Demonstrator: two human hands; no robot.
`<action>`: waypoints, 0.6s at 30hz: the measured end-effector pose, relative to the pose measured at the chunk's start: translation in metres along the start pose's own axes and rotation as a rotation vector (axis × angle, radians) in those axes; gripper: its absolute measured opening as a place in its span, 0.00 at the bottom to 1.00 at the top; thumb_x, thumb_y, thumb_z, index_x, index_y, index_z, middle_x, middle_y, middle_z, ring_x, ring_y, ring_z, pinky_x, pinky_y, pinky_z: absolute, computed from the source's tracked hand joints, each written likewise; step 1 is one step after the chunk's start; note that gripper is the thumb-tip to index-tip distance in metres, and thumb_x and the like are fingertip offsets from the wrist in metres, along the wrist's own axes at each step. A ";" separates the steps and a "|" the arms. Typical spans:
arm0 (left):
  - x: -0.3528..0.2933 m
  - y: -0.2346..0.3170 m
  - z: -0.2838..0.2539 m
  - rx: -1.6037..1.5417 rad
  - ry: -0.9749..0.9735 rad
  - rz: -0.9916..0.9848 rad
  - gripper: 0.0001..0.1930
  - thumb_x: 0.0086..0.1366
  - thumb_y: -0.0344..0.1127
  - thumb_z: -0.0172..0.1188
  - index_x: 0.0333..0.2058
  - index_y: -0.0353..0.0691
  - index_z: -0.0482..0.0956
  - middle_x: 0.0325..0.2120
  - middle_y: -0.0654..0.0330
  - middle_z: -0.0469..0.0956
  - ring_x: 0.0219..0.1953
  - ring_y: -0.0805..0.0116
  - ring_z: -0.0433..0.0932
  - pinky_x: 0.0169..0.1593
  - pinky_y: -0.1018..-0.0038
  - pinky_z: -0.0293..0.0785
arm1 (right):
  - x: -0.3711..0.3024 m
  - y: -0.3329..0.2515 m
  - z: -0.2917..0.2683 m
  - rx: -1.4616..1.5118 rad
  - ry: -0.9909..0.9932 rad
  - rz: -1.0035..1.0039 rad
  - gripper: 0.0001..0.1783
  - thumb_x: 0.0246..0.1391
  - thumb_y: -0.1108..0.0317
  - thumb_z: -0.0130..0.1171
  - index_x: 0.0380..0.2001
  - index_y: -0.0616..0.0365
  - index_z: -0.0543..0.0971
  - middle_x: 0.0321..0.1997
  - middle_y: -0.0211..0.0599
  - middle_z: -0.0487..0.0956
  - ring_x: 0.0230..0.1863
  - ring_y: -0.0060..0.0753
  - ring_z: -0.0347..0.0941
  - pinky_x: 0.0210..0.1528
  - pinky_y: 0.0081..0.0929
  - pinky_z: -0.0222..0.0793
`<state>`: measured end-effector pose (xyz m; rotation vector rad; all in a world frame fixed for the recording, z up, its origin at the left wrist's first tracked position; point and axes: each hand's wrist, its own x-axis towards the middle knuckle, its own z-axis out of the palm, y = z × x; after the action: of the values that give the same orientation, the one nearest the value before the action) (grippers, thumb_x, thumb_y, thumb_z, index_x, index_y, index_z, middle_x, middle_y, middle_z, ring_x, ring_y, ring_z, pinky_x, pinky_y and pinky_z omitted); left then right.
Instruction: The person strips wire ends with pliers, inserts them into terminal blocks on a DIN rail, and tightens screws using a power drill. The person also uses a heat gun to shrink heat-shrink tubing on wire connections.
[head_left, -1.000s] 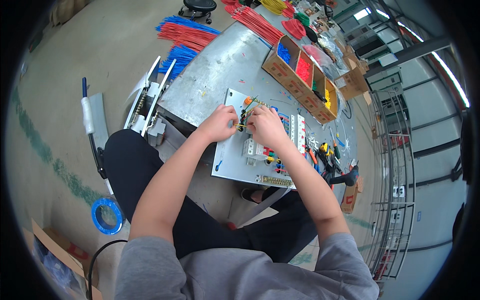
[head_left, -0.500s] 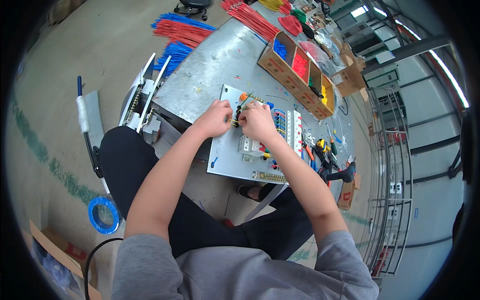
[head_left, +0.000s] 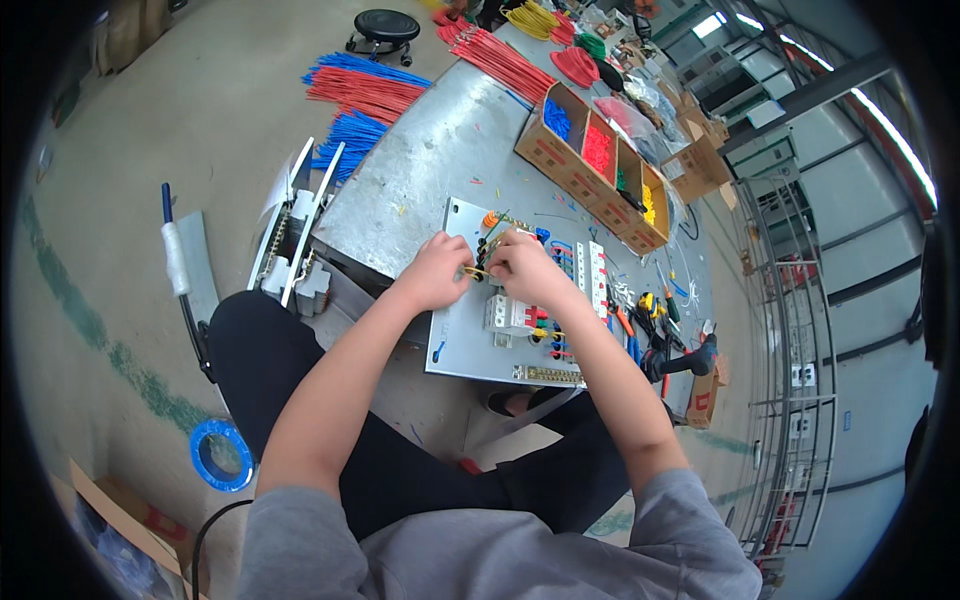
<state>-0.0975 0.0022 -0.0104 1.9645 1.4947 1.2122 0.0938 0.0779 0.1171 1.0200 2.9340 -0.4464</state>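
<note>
Both hands are being kept together as before, the left hand (head_left: 437,272) and right hand (head_left: 522,265) grips closed on a yellow wire (head_left: 473,271) over the grey panel (head_left: 462,345) on the desk (head_left: 430,160), so wiring is continuing.

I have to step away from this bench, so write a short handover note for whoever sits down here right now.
Left hand and right hand: both pinch a short yellow wire at the upper left of the grey mounting panel.
Panel lies on the metal table, over its near edge.
Done: breakers and a brass terminal bar sit on the panel; several coloured wires are fitted.
Left: this yellow wire is not seated yet.
Spare wire pieces: cardboard boxes. Hand tools lie right of the panel.
</note>
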 end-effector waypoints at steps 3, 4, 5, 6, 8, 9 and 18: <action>-0.002 0.012 0.001 -0.010 -0.027 -0.033 0.12 0.69 0.44 0.67 0.44 0.46 0.90 0.46 0.62 0.83 0.57 0.56 0.75 0.66 0.56 0.66 | -0.032 -0.003 -0.025 0.375 0.145 0.110 0.08 0.65 0.73 0.65 0.43 0.63 0.89 0.47 0.40 0.82 0.50 0.40 0.81 0.55 0.35 0.78; 0.001 0.016 0.005 -0.013 -0.025 -0.041 0.11 0.70 0.44 0.66 0.43 0.46 0.91 0.46 0.64 0.83 0.57 0.57 0.75 0.66 0.57 0.66 | -0.050 0.003 -0.030 0.401 0.193 0.127 0.08 0.66 0.72 0.65 0.44 0.63 0.88 0.46 0.39 0.81 0.50 0.38 0.81 0.55 0.34 0.78; 0.002 0.017 0.009 -0.010 -0.023 -0.054 0.11 0.71 0.44 0.66 0.43 0.47 0.91 0.45 0.65 0.84 0.56 0.58 0.75 0.65 0.58 0.66 | -0.067 0.010 -0.032 0.433 0.238 0.140 0.08 0.67 0.71 0.65 0.44 0.62 0.88 0.45 0.38 0.81 0.49 0.35 0.80 0.55 0.33 0.77; 0.003 0.017 0.013 -0.019 0.023 -0.055 0.10 0.72 0.42 0.65 0.41 0.47 0.92 0.41 0.65 0.84 0.54 0.58 0.76 0.64 0.59 0.65 | -0.082 0.016 -0.033 0.467 0.281 0.150 0.08 0.68 0.71 0.65 0.45 0.62 0.88 0.44 0.37 0.81 0.49 0.33 0.80 0.55 0.32 0.77; 0.005 0.015 0.014 -0.058 0.001 -0.093 0.09 0.72 0.41 0.66 0.40 0.45 0.93 0.38 0.62 0.83 0.51 0.58 0.77 0.62 0.59 0.65 | -0.110 0.029 -0.033 0.528 0.327 0.180 0.08 0.69 0.71 0.65 0.45 0.62 0.88 0.44 0.36 0.81 0.47 0.32 0.80 0.54 0.31 0.77; 0.006 0.014 0.016 -0.078 -0.011 -0.113 0.09 0.72 0.40 0.66 0.40 0.45 0.93 0.36 0.61 0.82 0.50 0.58 0.77 0.61 0.60 0.65 | -0.123 0.035 -0.032 0.558 0.350 0.196 0.08 0.69 0.70 0.65 0.45 0.62 0.88 0.43 0.35 0.81 0.47 0.31 0.80 0.54 0.31 0.77; 0.017 0.013 0.019 -0.052 0.028 -0.108 0.06 0.67 0.34 0.70 0.35 0.39 0.93 0.27 0.59 0.78 0.41 0.58 0.77 0.54 0.62 0.67 | -0.175 0.047 -0.046 0.495 0.467 0.289 0.08 0.70 0.69 0.65 0.44 0.62 0.87 0.40 0.34 0.80 0.43 0.28 0.76 0.50 0.27 0.72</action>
<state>-0.0734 0.0164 -0.0043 1.8161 1.5458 1.2250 0.2647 0.0193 0.1652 1.7938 3.0340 -1.0889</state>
